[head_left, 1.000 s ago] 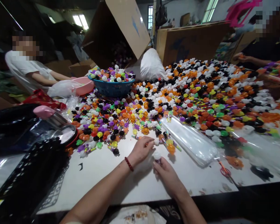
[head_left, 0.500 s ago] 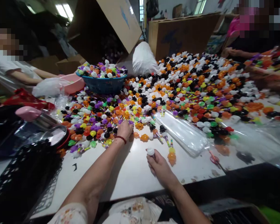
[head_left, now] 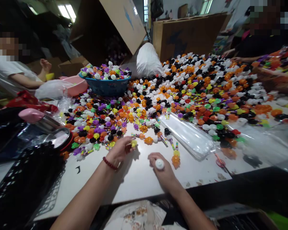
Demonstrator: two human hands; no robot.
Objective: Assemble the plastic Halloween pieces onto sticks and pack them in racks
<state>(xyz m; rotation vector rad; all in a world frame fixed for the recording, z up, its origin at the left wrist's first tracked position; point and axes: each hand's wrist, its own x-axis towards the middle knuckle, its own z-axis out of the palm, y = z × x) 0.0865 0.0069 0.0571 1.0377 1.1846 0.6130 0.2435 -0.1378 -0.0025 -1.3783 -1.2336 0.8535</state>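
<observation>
My left hand (head_left: 121, 149), with a red bead bracelet at the wrist, pinches a small yellow piece (head_left: 133, 143) above the white table (head_left: 136, 179). To its right my right hand (head_left: 163, 172) is curled round a piece with a white round top (head_left: 159, 164). Beyond both hands spreads a large pile of small plastic pieces (head_left: 144, 111) in orange, black, white, purple, green and yellow. An orange piece with a yellow part (head_left: 176, 159) lies to the right of my right hand.
Clear plastic bags (head_left: 189, 137) and red-handled scissors (head_left: 220, 162) lie at the right. A blue basket (head_left: 105, 86) of pieces stands at the back left. A black crate (head_left: 26, 182) is near left. Other people work at both sides.
My left hand has come back from the pile toward me with the yellow piece. My right hand has turned and lowered slightly. The person at the left has raised a hand.
</observation>
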